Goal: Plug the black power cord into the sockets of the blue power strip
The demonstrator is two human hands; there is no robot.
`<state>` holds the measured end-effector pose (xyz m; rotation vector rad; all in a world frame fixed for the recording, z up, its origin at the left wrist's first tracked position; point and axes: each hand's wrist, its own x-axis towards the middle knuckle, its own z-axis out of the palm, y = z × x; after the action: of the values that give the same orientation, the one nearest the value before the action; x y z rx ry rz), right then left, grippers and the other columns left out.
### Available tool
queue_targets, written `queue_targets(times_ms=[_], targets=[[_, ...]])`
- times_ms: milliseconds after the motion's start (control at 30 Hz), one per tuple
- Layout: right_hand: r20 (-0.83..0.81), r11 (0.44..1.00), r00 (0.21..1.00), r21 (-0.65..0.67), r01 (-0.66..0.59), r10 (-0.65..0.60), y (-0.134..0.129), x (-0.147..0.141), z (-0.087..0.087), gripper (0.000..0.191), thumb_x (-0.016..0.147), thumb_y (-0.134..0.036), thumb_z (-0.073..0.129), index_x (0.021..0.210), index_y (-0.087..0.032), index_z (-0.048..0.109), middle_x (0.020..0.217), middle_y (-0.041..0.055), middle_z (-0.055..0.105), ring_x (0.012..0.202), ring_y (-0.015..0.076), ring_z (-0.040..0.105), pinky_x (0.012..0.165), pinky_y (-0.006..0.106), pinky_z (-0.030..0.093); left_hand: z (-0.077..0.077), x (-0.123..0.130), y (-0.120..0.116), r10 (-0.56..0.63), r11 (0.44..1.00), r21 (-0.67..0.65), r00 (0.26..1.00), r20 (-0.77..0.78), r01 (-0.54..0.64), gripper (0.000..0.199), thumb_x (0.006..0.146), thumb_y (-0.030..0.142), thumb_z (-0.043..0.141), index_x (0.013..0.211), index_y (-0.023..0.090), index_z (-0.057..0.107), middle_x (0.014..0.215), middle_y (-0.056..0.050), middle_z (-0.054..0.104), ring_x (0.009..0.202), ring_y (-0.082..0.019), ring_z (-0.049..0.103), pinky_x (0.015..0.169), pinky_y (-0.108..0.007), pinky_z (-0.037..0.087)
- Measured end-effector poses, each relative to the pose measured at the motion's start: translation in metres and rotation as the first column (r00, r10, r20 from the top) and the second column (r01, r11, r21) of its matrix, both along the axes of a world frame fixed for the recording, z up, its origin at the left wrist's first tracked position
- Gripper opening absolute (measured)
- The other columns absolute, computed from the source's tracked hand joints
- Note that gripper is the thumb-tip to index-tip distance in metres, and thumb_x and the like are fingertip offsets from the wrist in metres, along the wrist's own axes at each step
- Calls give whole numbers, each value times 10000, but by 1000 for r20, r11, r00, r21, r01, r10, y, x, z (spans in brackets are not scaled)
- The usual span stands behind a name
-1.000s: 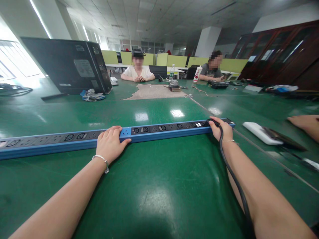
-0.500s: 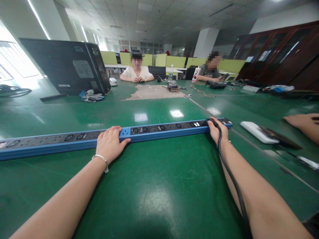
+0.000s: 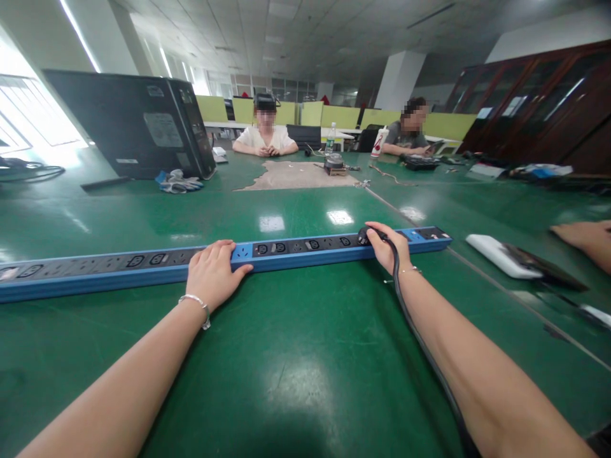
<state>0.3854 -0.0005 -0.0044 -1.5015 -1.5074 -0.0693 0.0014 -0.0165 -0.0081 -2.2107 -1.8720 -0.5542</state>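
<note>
A long blue power strip (image 3: 305,256) with a black face and several sockets lies across the green table. My left hand (image 3: 213,272) is laid over it just left of a blue socket, fingers over the far edge and thumb along the near side, gripping it. Toward the strip's right end, my right hand (image 3: 389,250) pinches a black plug (image 3: 363,236). The plug is tilted, its pin end turned to the left, above the sockets. From it a black cord (image 3: 414,331) runs down along my right forearm.
At the right lie a white box-shaped device (image 3: 501,256) and another person's hand (image 3: 582,236). A black computer tower (image 3: 157,127) stands at the back left beside gloves (image 3: 179,182). Two people sit across the table (image 3: 267,331), near a bottle (image 3: 330,138).
My right hand has moved left along the strip with the plug, which is now tilted with its pin end showing. My left hand stays in place on the strip.
</note>
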Motion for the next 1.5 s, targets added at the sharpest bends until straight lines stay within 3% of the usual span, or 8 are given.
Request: queue_targets(times_ms=[400, 767, 967, 1233, 1400, 1500], targets=[[244, 985, 956, -17, 174, -165, -6, -16, 5, 355, 830, -419, 453, 1053, -252, 672, 902, 53, 720, 783, 233, 670, 695, 308, 505, -1, 0, 0, -7, 1000, 7, 1000, 10, 7, 566, 776, 548, 476, 1199, 172, 491, 1286, -115, 529, 1201, -283, 450, 1000, -426, 307], [405, 987, 905, -27, 157, -133, -8, -15, -1, 358, 853, -391, 425, 1073, -242, 664, 890, 61, 722, 768, 223, 667, 695, 300, 488, -1, -1, 1, -1, 1000, 8, 1000, 0, 1, 561, 776, 555, 478, 1190, 176, 488, 1287, -102, 529, 1193, -281, 456, 996, -423, 312], [463, 990, 875, 44, 136, -140, -11, -16, -9, 336, 871, -345, 430, 1109, -219, 633, 942, 55, 718, 841, 198, 664, 921, 359, 417, -2, 0, 0, -6, 1000, 19, 1000, -1, 6, 563, 775, 551, 485, 1193, 173, 487, 1287, -102, 528, 1187, -281, 460, 995, -427, 319], [350, 988, 926, -7, 153, -140, -12, -20, -9, 353, 861, -374, 438, 1105, -210, 634, 946, 71, 712, 840, 216, 659, 809, 322, 467, -3, -1, 1, -15, 999, 37, 1000, -8, 15, 564, 778, 542, 482, 1194, 163, 487, 1277, -115, 531, 1176, -286, 467, 987, -435, 326], [-5, 948, 957, 129, 289, -291, -10, -33, 0, 433, 870, -442, 382, 1127, -184, 616, 1004, 88, 694, 871, 218, 651, 775, 324, 485, -5, 1, 0, -21, 998, 56, 999, -33, 22, 555, 789, 522, 470, 1200, 149, 481, 1277, -128, 524, 1181, -293, 456, 981, -436, 323], [-27, 987, 995, 123, 104, -101, -10, -59, 4, 425, 857, -470, 415, 1075, -185, 641, 1054, 82, 680, 948, 210, 636, 831, 312, 479, -5, 3, -1, -8, 998, 55, 1000, -26, 10, 556, 788, 519, 470, 1203, 149, 478, 1280, -129, 520, 1188, -297, 447, 987, -440, 315]])
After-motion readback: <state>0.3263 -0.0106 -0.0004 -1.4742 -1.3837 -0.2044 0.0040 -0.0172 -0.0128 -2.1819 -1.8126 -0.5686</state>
